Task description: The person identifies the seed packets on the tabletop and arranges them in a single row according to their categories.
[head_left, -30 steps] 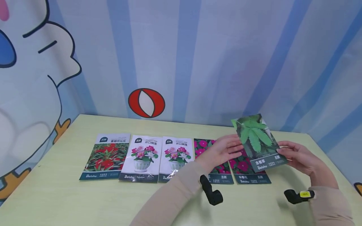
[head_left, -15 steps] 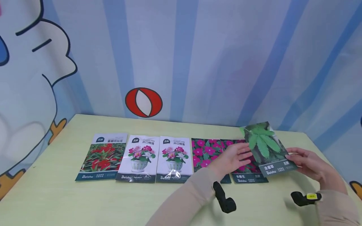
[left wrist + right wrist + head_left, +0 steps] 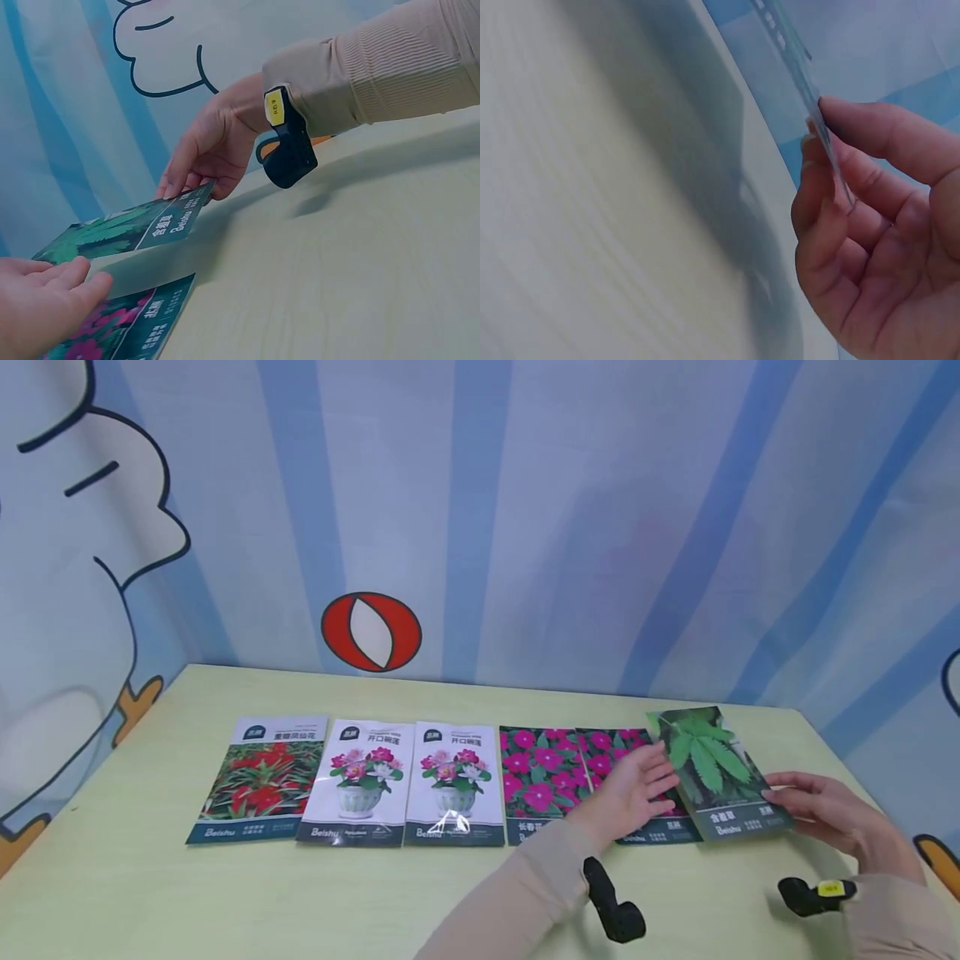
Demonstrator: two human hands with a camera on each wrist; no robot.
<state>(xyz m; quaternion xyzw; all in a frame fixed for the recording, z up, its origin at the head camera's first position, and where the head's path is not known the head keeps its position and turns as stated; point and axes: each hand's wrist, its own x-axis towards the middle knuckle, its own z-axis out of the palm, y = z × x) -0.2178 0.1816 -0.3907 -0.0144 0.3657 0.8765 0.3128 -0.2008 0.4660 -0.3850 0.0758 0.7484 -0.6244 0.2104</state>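
My right hand (image 3: 843, 814) pinches the right edge of a seed packet (image 3: 723, 777) with a green leaf picture, thumb on its face. In the right wrist view the right hand (image 3: 885, 225) has the packet (image 3: 799, 75) edge-on between thumb and fingers. The left wrist view has the leaf packet (image 3: 127, 229) tilted above the table, over a magenta-flower packet (image 3: 124, 322). My left hand (image 3: 633, 789) is held with fingers extended at the leaf packet's left side, partly covering the second magenta-flower packet (image 3: 611, 747).
In a row to the left lie a red-flower packet (image 3: 262, 781), two white potted-flower packets (image 3: 360, 785) and another magenta-flower packet (image 3: 540, 768). They rest on a pale yellow table (image 3: 337, 902). Behind it hangs a blue striped backdrop (image 3: 562, 527).
The leaf packet has come down and to the right, closer to the table, in the right hand's pinch. The left hand has followed it rightward. The head view has shifted slightly right.
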